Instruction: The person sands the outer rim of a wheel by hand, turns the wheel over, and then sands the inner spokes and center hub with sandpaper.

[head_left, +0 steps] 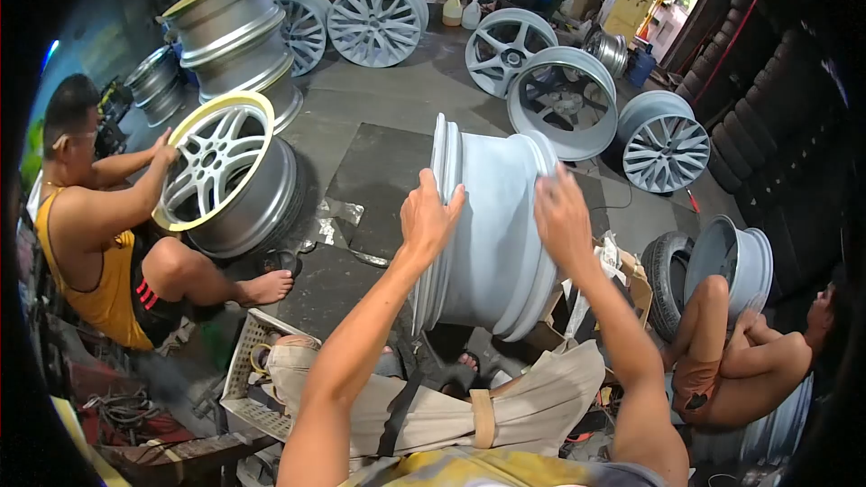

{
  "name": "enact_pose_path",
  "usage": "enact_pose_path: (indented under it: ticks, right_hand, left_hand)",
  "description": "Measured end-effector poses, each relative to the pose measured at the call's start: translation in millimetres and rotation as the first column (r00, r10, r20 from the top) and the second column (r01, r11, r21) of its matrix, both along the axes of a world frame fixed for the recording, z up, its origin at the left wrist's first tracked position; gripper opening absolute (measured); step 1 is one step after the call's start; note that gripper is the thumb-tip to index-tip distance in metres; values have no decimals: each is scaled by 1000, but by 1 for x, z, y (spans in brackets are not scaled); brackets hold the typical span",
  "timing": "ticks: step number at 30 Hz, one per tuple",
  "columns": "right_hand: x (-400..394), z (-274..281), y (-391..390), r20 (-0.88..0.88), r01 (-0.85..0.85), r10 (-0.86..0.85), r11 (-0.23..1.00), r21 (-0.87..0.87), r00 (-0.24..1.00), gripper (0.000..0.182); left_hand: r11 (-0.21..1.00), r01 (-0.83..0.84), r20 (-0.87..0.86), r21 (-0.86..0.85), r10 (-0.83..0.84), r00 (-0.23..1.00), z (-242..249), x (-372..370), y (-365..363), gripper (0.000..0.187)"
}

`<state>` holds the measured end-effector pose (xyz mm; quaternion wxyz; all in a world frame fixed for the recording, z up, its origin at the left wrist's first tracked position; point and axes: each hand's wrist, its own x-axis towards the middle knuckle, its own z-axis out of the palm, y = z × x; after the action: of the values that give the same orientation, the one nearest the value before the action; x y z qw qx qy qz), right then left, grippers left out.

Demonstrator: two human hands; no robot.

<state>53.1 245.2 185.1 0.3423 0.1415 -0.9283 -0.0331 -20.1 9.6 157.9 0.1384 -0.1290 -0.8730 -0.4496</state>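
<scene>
A pale grey wheel rim (pixel 496 225) stands on its edge in front of my knees, its barrel facing me. On its left flange lies my left hand (pixel 431 215), fingers wrapped round the edge. My right hand (pixel 564 216) is at the right flange, its fingers together and blurred by motion; whether something small is under them cannot be made out.
To the left a person (pixel 90 207) tilts a yellow-edged rim (pixel 216 160) beside stacked rims (pixel 230 36). At the right another person (pixel 740 352) sits by a rim (pixel 735 266) and a tyre (pixel 666 284). A plastic basket (pixel 244 361) is near my left leg. More rims stand behind.
</scene>
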Motion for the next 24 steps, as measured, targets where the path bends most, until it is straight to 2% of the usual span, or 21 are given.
enact_pose_path:
  ticks: [1, 3, 4, 6, 8, 10, 13, 15, 17, 19, 20, 21, 23, 24]
  right_hand:
    - [19, -3, -10, 0, -3, 3, 1000, 4, 1000, 25]
    - [44, -9, -20, 154, -131, 132, 991, -19, 979, 27]
    - [37, -8, -17, 161, -129, 131, 991, -24, 978, 27]
    - [-7, 8, -4, 169, -91, 105, 992, -88, 980, 28]
    - [-76, 11, 13, 441, 164, -113, 983, -79, 890, 34]
    - [-149, 4, 33, 564, 205, -151, 978, -35, 812, 42]
    - [-206, -23, 36, 585, 186, -158, 982, 11, 796, 43]
    - [-212, -36, 27, 549, 165, -15, 960, -225, 836, 41]
    - [-155, -17, -20, 422, 107, 67, 921, -375, 904, 33]
    - [-96, -25, -65, 56, -173, 230, 852, -493, 972, 28]
    - [-62, -38, -84, -13, -192, 201, 914, -358, 979, 29]
    - [-26, -53, -97, -77, -230, 217, 915, -331, 973, 33]
    - [42, -85, -89, 147, -338, 348, 937, -93, 926, 39]
    - [69, -94, -77, 240, -406, 399, 914, -19, 885, 41]
  left_hand:
    - [1000, 1, 15, 1, -1, 1000, 0, -4, 0, 45]
    - [1000, 0, 5, -7, 0, 1000, -1, -3, -1, 44]
    - [1000, 1, -9, -18, -1, 1000, -2, 0, -1, 44]
    - [1000, 5, -3, -6, -5, 1000, -2, 14, -5, 43]
    - [1000, 2, -15, 1, -2, 1000, -2, 25, -11, 42]
    - [1000, 3, 14, 5, -3, 1000, -3, 36, -17, 43]
    - [1000, 12, 3, 6, -12, 1000, 1, 36, -20, 43]
    - [1000, 3, 9, 1, -3, 1000, 0, 21, -15, 43]
    - [1000, 2, 1, 13, -2, 1000, -1, -6, -5, 43]
    - [996, 11, 23, 87, -13, 1000, -4, -34, 4, 42]
    - [995, 21, 13, 97, -22, 1000, -2, -41, 6, 42]
    - [997, 35, 52, 69, -38, 998, 1, -48, 6, 42]
    - [998, 50, 93, 38, -53, 994, 2, -47, -1, 43]
    - [995, 65, 23, 70, -67, 997, -1, -38, -5, 46]
